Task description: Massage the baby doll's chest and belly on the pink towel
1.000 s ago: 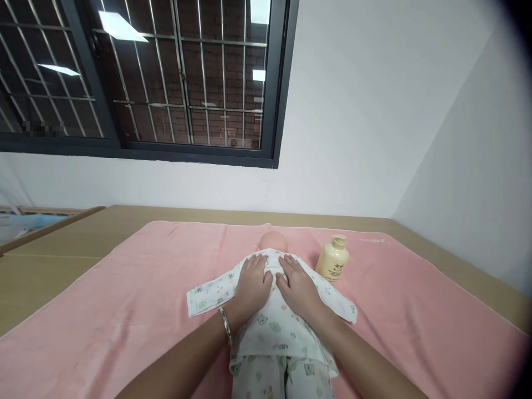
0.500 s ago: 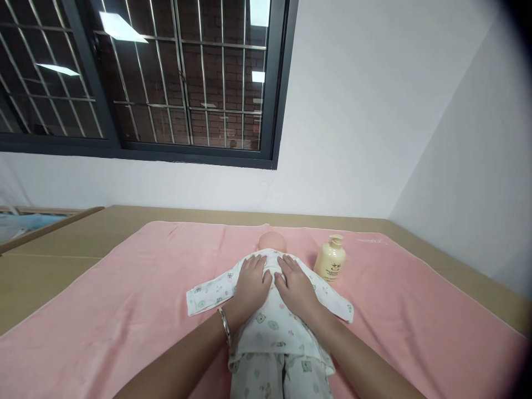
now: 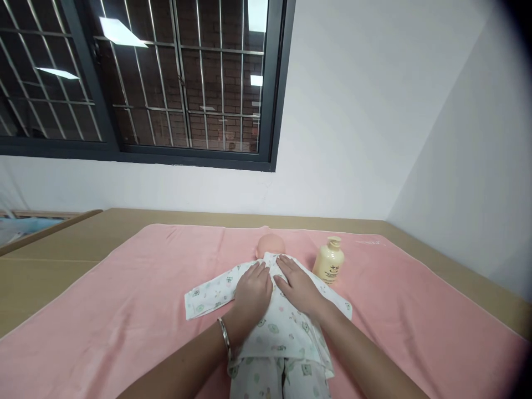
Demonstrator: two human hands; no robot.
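I rest both palms flat — left hand [image 3: 252, 291], right hand [image 3: 297, 287] — on the doll [image 3: 272, 310], gripping nothing. Best to press lightly and evenly, mid-towel [image 3: 124, 310], clear of the bottle [image 3: 329, 268].

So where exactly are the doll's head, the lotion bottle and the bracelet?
doll's head [image 3: 271, 244], head view, on the bare top of the head.
lotion bottle [image 3: 329, 266], head view, on the cream body.
bracelet [image 3: 225, 338], head view, on the band at the left wrist.

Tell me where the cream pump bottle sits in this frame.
In the head view, the cream pump bottle stands upright on the pink towel, right of centre, beside the doll and just beyond the right hand.
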